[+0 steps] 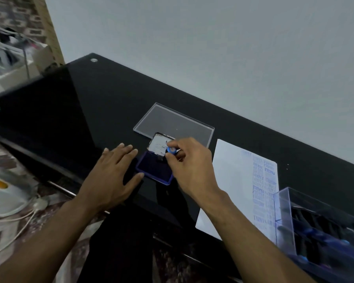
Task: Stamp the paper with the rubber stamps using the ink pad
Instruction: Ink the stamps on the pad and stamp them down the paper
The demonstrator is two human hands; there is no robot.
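A blue ink pad [154, 168] lies open on the black glass table [102, 103], its lid [158, 145] tilted up behind it. My right hand [189, 167] pinches a rubber stamp with a blue-topped handle [171, 150], its black base down on the pad. Flat on the table just left of the pad lies my left hand [116, 174], fingers spread, thumb touching the pad's front-left edge. The white paper [241, 186] is to the right, with several blue stamp prints along its right side.
A clear plastic lid [173, 121] lies flat behind the ink pad. A clear box [323, 227] of more dark stamps stands at the right front, overlapping the paper's edge. Left of the table are cables and white objects on a patterned floor.
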